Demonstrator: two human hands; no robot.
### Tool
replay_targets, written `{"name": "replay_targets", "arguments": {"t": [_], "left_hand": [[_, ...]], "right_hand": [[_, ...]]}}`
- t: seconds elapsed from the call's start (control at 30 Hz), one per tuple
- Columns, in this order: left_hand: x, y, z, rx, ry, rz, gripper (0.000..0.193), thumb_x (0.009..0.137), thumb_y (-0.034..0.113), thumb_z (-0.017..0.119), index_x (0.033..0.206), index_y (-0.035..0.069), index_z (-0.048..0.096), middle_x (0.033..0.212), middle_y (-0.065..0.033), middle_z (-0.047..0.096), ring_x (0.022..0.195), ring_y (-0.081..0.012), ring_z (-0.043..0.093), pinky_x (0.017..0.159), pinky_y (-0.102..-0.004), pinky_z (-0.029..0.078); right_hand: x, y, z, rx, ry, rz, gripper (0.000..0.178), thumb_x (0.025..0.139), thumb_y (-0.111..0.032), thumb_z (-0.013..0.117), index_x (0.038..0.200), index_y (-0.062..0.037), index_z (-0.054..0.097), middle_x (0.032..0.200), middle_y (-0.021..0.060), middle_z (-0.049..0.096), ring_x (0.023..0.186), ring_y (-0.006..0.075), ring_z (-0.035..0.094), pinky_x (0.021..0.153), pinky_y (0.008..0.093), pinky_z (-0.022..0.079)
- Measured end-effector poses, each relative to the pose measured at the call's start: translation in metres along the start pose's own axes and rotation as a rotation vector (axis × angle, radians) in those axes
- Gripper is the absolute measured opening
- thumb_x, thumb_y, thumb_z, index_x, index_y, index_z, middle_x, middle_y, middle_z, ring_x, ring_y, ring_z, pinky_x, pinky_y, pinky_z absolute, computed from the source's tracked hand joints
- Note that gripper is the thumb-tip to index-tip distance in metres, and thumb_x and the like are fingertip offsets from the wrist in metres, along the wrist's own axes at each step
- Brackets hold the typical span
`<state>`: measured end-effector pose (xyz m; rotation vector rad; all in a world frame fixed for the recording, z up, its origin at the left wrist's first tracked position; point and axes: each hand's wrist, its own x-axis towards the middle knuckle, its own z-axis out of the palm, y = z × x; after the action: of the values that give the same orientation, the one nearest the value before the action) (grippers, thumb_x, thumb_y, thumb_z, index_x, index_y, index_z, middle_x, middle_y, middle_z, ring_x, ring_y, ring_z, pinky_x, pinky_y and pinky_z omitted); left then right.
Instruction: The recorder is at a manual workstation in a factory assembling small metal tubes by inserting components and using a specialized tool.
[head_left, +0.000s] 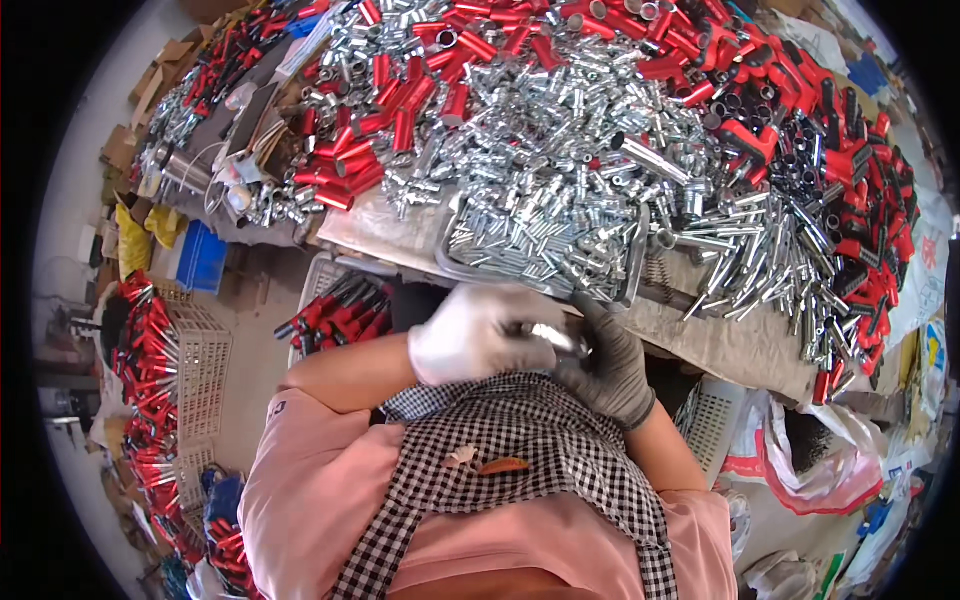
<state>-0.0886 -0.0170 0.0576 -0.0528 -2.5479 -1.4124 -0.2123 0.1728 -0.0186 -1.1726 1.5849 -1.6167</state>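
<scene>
My left hand [478, 335], in a white glove blurred by motion, curls its fingers over the near side of a shiny metal part [560, 339]. From the other side my right hand [612, 368], in a dark grey glove, closes on that same part. Both hands are in front of my chest, just below the bench edge. Most of the part is hidden by the gloves, so its exact kind does not show. Right beyond the hands, a clear plastic tray [470, 272] of small metal pins and fittings rests on the bench.
Silvery fittings [540, 130] heap across the bench, with red tubes [405, 105] among them. Metal rods [760, 245] and red-and-black tool handles [860, 200] pile at the right. Crates [203, 365] of red-handled tools stand at the left; a plastic bag [820, 470] is at the lower right.
</scene>
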Motion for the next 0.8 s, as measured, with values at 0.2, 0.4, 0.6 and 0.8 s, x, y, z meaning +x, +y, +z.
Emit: {"name": "replay_targets", "arguments": {"t": [0.2,0.4,0.6,0.8], "left_hand": [[-0.012,-0.018,0.013,0.044,-0.144,0.18,0.026,0.071,0.025,0.078,0.089,0.007,0.071,0.093,-0.0097,0.069,0.082,-0.0278,0.068,0.071,-0.0381,0.056],[0.024,-0.031,-0.026,0.63,0.473,-0.03,0.068,0.076,0.054,0.076,0.111,-0.003,0.063,0.089,-0.0198,0.07,0.074,-0.0333,0.07,0.066,-0.039,0.057],[0.075,-0.09,-0.045,0.584,0.587,-0.448,0.076,0.073,0.04,0.077,0.13,-0.003,0.052,0.099,-0.0217,0.068,0.09,-0.0365,0.068,0.082,-0.0425,0.053],[0.079,-0.103,-0.065,0.171,0.575,-0.447,0.073,0.071,0.032,0.075,0.128,-0.009,0.054,0.086,-0.0175,0.069,0.076,-0.024,0.067,0.073,-0.0349,0.052]], "right_hand": [[-0.002,-0.003,0.028,0.166,-0.217,0.05,0.105,0.071,-0.036,0.089,0.15,-0.0032,0.029,0.14,0.0112,0.049,0.125,0.0206,0.051,0.102,0.0359,0.045],[0.003,-0.022,-0.025,1.178,0.09,0.45,0.027,0.093,-0.026,0.061,0.113,-0.008,0.057,0.084,0.0069,0.063,0.074,0.0215,0.066,0.078,0.0374,0.057],[-0.015,-0.052,-0.017,0.9,-0.006,0.384,0.047,0.098,-0.039,0.053,0.121,0.002,0.053,0.058,0.0069,0.055,0.04,0.0128,0.048,0.037,0.0253,0.044],[-0.007,-0.049,-0.022,0.929,0.105,0.386,0.045,0.096,-0.04,0.055,0.117,-0.0007,0.054,0.062,0.0072,0.059,0.04,0.0124,0.052,0.036,0.0203,0.038]]}}
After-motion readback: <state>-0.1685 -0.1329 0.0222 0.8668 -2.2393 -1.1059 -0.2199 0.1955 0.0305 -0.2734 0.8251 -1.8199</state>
